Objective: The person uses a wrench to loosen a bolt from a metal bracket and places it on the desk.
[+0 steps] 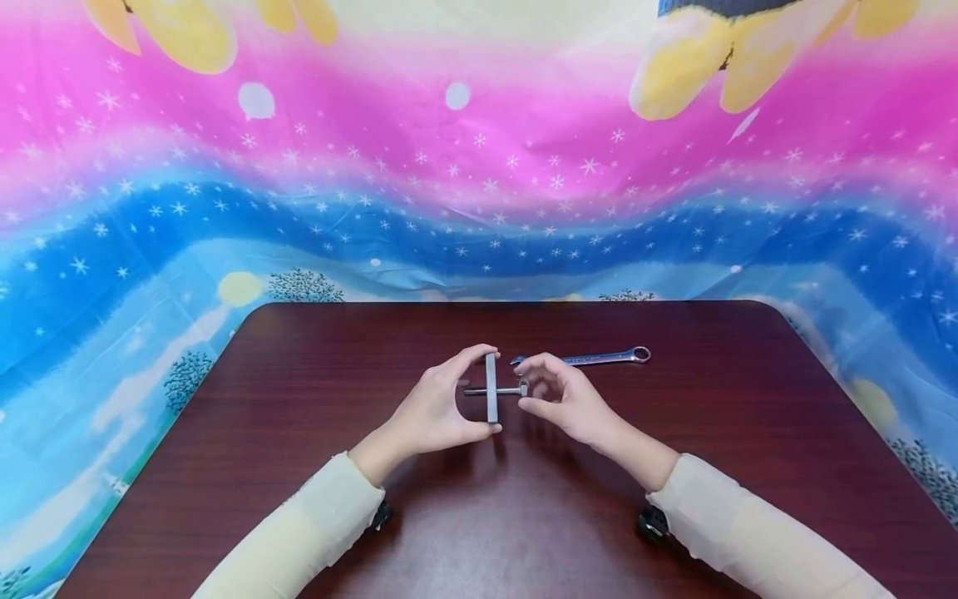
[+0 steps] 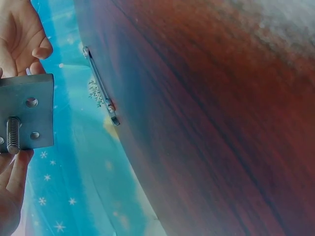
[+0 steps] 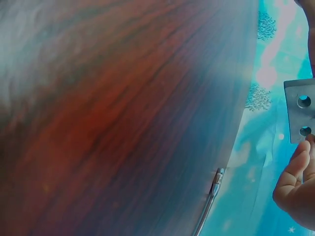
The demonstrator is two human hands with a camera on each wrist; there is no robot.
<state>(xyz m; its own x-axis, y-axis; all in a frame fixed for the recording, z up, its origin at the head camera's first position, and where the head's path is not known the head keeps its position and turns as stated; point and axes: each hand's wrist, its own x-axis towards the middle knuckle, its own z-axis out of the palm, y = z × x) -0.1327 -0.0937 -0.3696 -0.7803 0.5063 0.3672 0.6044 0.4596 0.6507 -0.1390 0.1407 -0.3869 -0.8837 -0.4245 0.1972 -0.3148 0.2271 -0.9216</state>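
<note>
Fingers and thumb of the left hand (image 1: 434, 408): spread wide and clamped on a grey metal plate (image 1: 491, 389), fingertips at its far edge, thumb at its near edge. Fingers of the right hand (image 1: 576, 401): bent, apart from the thumb, set about the head of a bolt (image 1: 507, 390); whether they touch it, cannot tell.

Metal plate: one, flat, held on edge above the table (image 1: 479, 532), between the two hands. Several round holes pass through it, three visible beside the bolt in the left wrist view, two in the right wrist view.

Bolt: one, silver, standing through the metal plate and roughly square to it. Threaded end toward the left hand, head toward the right hand.

Wrench (image 1: 602, 359): one, silver, lying on the table beyond the right hand, near the far edge. Ring end points right; forked end is partly covered by the right hand.

Table: dark reddish brown, wood grain, rounded far corners, glossy with a pale reflection at the near side.

Sleeves (image 1: 307, 524): one pair, pale cream, each with a small black device (image 1: 654, 524) below its cuff.

Cloth (image 1: 419, 158): hung behind the table, pink, blue and white, printed with snowflakes, bushes and yellow shapes.
</note>
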